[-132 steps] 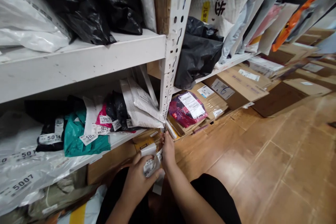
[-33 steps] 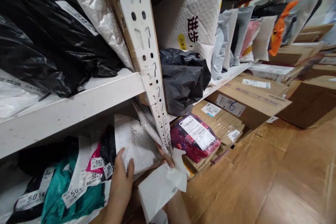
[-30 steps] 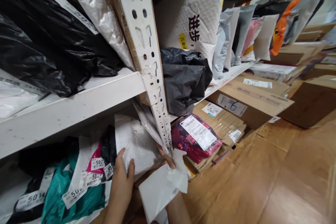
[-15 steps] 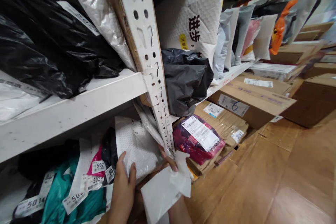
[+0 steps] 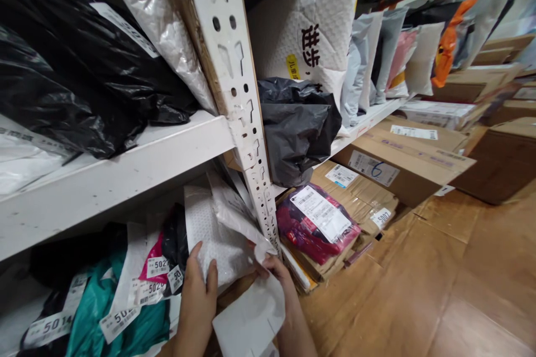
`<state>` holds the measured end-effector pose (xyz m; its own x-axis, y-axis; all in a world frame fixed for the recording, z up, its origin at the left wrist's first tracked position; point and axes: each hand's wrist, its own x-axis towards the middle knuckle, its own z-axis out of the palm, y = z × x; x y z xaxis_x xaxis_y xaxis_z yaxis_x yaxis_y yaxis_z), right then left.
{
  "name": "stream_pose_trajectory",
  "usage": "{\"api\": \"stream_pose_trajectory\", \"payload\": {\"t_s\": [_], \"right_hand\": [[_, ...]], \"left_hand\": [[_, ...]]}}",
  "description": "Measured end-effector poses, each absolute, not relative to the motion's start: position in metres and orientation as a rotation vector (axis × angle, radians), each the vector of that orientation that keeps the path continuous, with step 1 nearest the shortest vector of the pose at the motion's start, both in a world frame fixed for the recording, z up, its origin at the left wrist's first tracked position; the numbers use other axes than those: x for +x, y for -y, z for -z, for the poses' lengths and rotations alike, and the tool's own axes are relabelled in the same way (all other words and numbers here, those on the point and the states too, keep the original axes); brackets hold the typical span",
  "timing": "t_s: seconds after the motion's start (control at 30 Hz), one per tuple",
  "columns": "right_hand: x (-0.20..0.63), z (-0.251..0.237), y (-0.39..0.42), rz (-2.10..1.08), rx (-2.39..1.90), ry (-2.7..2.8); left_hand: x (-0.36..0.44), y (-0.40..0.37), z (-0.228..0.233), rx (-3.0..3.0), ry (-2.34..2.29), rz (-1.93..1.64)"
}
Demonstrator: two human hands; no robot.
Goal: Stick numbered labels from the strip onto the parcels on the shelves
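Observation:
On the lower shelf, a white bubble mailer (image 5: 209,234) leans among the parcels. My left hand (image 5: 196,290) is at its near edge, thumb and a finger on either side of a corner. Beside the post, a second white mailer (image 5: 234,206) tilts over the first. My right hand (image 5: 276,273) is closed at that mailer's near end, and a strip of blank white paper (image 5: 251,312) hangs from the same fingers. The fingertips of my right hand are partly hidden by the paper and the mailer.
A perforated white shelf post (image 5: 247,117) stands just beyond my hands. Left are numbered parcels, one in a teal bag (image 5: 100,284). A purple-red parcel (image 5: 314,223) lies on cardboard boxes (image 5: 377,201) to the right. Black bags (image 5: 84,56) fill the shelf above.
My right hand has shifted slightly, and the paper strip has swung left and down. The second mailer now leans further left over the bubble mailer. My left hand has barely moved.

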<state>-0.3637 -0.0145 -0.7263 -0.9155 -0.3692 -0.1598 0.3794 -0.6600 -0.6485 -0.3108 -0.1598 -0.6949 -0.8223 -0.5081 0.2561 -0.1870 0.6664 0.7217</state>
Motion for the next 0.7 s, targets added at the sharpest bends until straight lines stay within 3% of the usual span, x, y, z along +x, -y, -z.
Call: {"api": "stream_pose_trajectory", "payload": {"t_s": [0.13, 0.33, 0.4, 0.57, 0.7], "right_hand": [[-0.354, 0.707, 0.011, 2.379, 0.07, -0.902], [-0.352, 0.699, 0.006, 2.448, 0.003, -0.984], [-0.351, 0.699, 0.005, 2.453, 0.004, -1.014], [-0.347, 0.699, 0.004, 2.429, -0.113, -1.026], [-0.343, 0.697, 0.005, 2.431, -0.186, -1.083]], "left_hand": [[-0.308, 0.154, 0.673, 0.566, 2.589, 0.902], [-0.276, 0.132, 0.638, 0.604, 2.557, 0.541], [-0.271, 0.125, 0.634, 0.559, 2.494, 0.701], [-0.284, 0.121, 0.643, 0.574, 2.26, 1.607], [-0.291, 0.122, 0.65, 0.671, 2.041, 1.783]]}}
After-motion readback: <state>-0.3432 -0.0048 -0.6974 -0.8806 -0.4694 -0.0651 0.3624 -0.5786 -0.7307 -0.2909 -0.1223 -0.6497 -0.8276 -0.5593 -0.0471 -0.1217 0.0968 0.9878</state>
